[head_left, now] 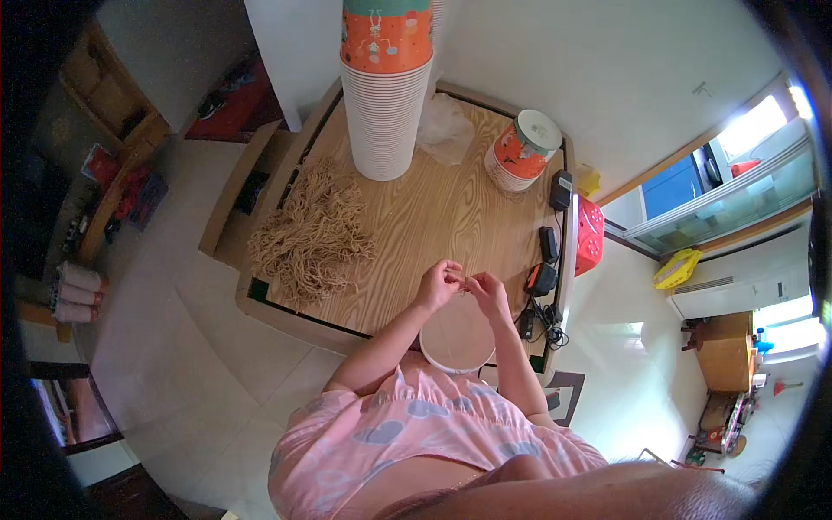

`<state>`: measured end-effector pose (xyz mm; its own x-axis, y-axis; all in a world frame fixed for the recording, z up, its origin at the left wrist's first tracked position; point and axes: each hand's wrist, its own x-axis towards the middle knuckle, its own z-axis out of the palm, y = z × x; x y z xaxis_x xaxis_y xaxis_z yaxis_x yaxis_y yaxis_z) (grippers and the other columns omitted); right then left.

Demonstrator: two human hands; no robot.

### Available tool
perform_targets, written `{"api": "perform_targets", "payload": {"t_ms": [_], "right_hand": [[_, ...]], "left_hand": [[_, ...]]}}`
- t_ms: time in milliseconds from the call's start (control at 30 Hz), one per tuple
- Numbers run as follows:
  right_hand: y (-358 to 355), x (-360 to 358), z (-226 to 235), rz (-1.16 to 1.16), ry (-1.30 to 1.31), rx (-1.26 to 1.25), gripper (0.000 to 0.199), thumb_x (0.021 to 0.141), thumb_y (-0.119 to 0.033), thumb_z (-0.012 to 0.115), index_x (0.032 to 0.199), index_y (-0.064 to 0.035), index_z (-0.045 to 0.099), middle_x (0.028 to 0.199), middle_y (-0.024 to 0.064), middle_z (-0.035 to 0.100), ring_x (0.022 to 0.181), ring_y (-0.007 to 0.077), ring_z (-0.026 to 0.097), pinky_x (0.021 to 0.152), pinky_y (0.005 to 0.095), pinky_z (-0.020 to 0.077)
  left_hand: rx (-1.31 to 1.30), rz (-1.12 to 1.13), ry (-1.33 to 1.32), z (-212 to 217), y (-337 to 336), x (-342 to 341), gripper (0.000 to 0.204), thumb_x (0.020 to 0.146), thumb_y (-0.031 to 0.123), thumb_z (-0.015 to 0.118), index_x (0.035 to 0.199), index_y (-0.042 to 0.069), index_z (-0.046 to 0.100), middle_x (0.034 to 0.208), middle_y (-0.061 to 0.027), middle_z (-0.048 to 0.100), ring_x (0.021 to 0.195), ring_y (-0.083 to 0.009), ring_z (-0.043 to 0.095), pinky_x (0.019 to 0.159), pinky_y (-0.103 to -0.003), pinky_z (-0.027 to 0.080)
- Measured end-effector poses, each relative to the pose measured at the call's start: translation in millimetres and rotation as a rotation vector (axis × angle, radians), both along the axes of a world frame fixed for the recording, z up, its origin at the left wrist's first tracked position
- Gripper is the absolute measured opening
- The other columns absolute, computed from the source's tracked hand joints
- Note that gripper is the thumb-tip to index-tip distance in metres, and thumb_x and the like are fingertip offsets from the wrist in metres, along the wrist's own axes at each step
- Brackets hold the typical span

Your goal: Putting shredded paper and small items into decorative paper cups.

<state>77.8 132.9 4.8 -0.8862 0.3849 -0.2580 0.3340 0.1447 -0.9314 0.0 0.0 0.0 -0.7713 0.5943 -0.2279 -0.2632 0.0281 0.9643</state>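
My left grip (440, 284) and my right grip (490, 296) were held close together, the fingertips almost meeting. The fingers of both were bent inward as in a pinch, but I could not tell how firmly they were closed, nor whether something small was between them. The tub (458, 338) was just below the two grips and nearer to my body, between my forearms, its round mouth facing up. The cord pile (316, 234) lay on the tabletop (433, 217), to the left of my left grip and well apart from it. Behind the pile stood the tall stack of cups (386, 121).
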Motion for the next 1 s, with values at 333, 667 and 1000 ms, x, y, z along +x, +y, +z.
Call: {"api": "perform_targets", "payload": {"t_ms": [333,667,1000], "right_hand": [[-11,0,22,0.022,0.122,0.011,0.006,0.080,-0.007,0.059,0.082,-0.0012,0.058,0.072,0.0017,0.059,0.068,0.0076,0.055,0.061,0.0205,0.0431],[-7,1,22,-0.025,0.127,0.105,0.009,0.082,-0.009,0.058,0.086,-0.0015,0.059,0.074,0.0017,0.060,0.070,0.0073,0.055,0.063,0.0206,0.0428],[5,12,38,0.097,0.013,0.075,0.010,0.078,-0.010,0.063,0.082,-0.0008,0.061,0.073,0.0008,0.060,0.069,0.0074,0.052,0.062,0.0223,0.0433]], "left_hand": [[-0.092,0.028,0.241,-8,3,4,0.028,0.070,0.001,0.067,0.094,0.002,0.054,0.076,-0.0066,0.063,0.070,-0.0135,0.061,0.059,-0.026,0.048],[-0.246,-0.020,0.245,6,-1,3,0.012,0.070,0.018,0.067,0.076,0.007,0.067,0.067,-0.0067,0.065,0.061,-0.0141,0.061,0.059,-0.028,0.048],[-0.205,-0.010,0.291,3,-1,4,0.013,0.070,0.019,0.067,0.076,0.007,0.067,0.065,-0.0052,0.064,0.060,-0.0134,0.061,0.058,-0.028,0.048]]}}
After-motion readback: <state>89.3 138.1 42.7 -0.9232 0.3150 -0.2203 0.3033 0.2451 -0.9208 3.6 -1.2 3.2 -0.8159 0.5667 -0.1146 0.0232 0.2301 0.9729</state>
